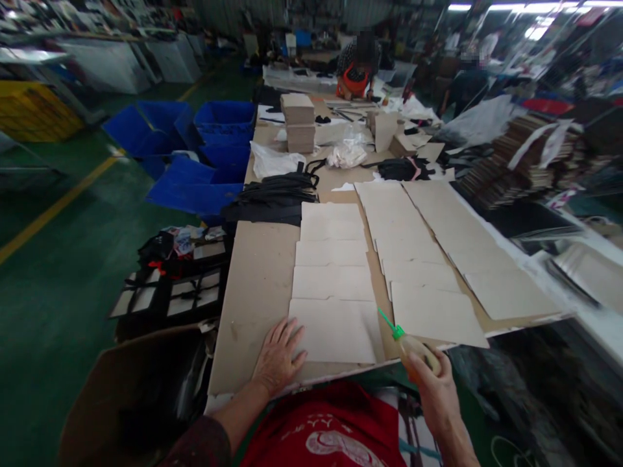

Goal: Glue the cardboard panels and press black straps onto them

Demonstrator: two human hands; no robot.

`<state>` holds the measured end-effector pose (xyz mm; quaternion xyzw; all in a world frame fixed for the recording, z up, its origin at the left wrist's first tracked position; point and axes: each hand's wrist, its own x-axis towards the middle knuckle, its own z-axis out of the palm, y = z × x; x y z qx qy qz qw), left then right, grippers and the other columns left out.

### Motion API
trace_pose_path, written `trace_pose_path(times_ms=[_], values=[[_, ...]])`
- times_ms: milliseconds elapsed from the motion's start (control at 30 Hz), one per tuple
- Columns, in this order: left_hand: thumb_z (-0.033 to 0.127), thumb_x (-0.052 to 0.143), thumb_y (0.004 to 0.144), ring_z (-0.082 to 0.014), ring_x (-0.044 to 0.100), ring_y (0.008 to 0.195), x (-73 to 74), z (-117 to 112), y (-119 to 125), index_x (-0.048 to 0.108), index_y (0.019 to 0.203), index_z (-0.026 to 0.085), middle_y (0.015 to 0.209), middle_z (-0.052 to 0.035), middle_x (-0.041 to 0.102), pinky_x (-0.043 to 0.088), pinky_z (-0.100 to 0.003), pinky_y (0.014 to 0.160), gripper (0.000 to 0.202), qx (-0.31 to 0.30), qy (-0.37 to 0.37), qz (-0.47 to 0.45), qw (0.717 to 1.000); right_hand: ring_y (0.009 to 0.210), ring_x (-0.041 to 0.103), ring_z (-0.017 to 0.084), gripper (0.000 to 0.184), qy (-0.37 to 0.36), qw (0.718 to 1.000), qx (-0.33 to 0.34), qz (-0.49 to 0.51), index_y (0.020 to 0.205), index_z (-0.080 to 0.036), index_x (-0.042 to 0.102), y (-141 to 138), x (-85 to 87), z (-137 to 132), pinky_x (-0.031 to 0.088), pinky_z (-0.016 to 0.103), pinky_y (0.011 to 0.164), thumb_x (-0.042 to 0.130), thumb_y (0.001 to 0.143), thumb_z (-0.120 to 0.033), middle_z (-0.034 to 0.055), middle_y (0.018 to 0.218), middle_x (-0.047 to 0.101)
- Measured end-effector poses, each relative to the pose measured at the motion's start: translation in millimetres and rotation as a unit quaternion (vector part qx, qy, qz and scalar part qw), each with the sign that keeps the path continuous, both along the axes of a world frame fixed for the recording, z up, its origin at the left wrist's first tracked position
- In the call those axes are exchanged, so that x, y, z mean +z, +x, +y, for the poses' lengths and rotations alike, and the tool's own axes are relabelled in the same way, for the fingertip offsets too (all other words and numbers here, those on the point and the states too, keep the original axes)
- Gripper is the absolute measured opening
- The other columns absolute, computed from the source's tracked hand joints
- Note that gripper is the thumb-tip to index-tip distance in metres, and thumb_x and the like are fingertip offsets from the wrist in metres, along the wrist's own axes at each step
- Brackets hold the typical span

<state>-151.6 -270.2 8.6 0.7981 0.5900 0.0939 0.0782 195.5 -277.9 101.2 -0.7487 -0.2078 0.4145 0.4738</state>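
My left hand (280, 353) lies flat with fingers spread at the left edge of the nearest beige cardboard sheet (335, 331). That sheet is the front one of an overlapping column running away from me. In my right hand (431, 373) is a squeeze bottle (419, 353) with a green cap and a long thin green nozzle (387, 319). The bottle tilts so that its nozzle points up and left, near the sheet's right edge; whether the tip touches anything I cannot tell. Two more columns of overlapping sheets (433, 311) lie to the right.
Black fabric pieces (272, 198) are piled beyond the sheets on the table (243, 311). Farther back stands a stack of cardboard blocks (299, 123). Blue bins (199, 185) and an open carton (121, 389) stand left. Bundled boards (535, 159) sit right. Another person (357, 68) works at the far end.
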Motion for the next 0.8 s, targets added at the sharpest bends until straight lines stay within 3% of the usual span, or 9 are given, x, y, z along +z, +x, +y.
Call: trace_pose_path(times_ms=[167, 267, 333, 433, 567, 800], values=[[0.034, 0.060, 0.088, -0.0318, 0.033, 0.141, 1.3, 0, 1, 0.051, 0.140, 0.023, 0.152, -0.0096, 0.043, 0.032, -0.051, 0.114, 0.054, 0.004, -0.005, -0.012, 1.000, 0.080, 0.063, 0.025, 0.077, -0.026, 0.999, 0.025, 0.028, 0.117, -0.023, 0.050, -10, -4.5, -8, 0.057, 0.036, 0.060, 0.084, 0.056, -0.057, 0.0041, 0.099, 0.061], [0.034, 0.061, 0.087, -0.0314, 0.033, 0.141, 1.1, -1, 1, 0.052, 0.140, 0.023, 0.151, -0.0098, 0.043, 0.031, -0.051, 0.115, 0.054, 0.007, -0.003, -0.015, 1.000, 0.077, 0.064, 0.025, 0.071, -0.051, 0.992, 0.102, -0.050, 0.117, -0.022, 0.053, -12, -10.1, -8, 0.056, 0.038, 0.062, 0.080, 0.061, -0.057, 0.0048, 0.095, 0.064], [0.034, 0.061, 0.087, -0.0313, 0.033, 0.141, 0.8, -1, 2, 0.052, 0.139, 0.023, 0.151, -0.0097, 0.044, 0.030, -0.050, 0.116, 0.054, 0.007, -0.002, -0.016, 1.000, 0.081, 0.063, 0.026, 0.065, -0.051, 0.979, 0.142, -0.139, 0.113, -0.020, 0.058, -11, -13.6, -6, 0.054, 0.040, 0.072, 0.077, 0.064, -0.058, 0.0056, 0.094, 0.065], [0.034, 0.062, 0.087, -0.0314, 0.034, 0.141, 0.7, -1, 2, 0.053, 0.139, 0.023, 0.151, -0.0095, 0.044, 0.031, -0.050, 0.115, 0.053, 0.006, -0.002, -0.020, 1.000, 0.096, 0.061, 0.028, 0.056, 0.019, 0.948, 0.194, -0.250, 0.107, -0.019, 0.063, -9, -19.3, -5, 0.049, 0.042, 0.088, 0.072, 0.069, -0.058, 0.0074, 0.102, 0.064], [0.037, 0.063, 0.088, -0.0313, 0.034, 0.141, 1.8, 0, 2, 0.053, 0.138, 0.023, 0.150, -0.0098, 0.045, 0.032, -0.050, 0.115, 0.053, 0.005, 0.003, -0.020, 1.000, 0.098, 0.061, 0.026, 0.049, 0.075, 0.901, 0.262, -0.338, 0.108, -0.021, 0.063, -5, -29.6, -4, 0.050, 0.039, 0.086, 0.064, 0.078, -0.060, 0.0076, 0.105, 0.062], [0.045, 0.066, 0.085, -0.0318, 0.036, 0.139, -0.7, -1, 0, 0.055, 0.136, 0.023, 0.150, -0.0094, 0.045, 0.032, -0.050, 0.114, 0.056, 0.004, 0.001, -0.014, 1.000, 0.094, 0.064, 0.024, 0.042, 0.064, 0.874, 0.291, -0.383, 0.109, -0.024, 0.061, 1, -36.9, -3, 0.052, 0.034, 0.077, 0.059, 0.083, -0.057, 0.0064, 0.107, 0.061]])
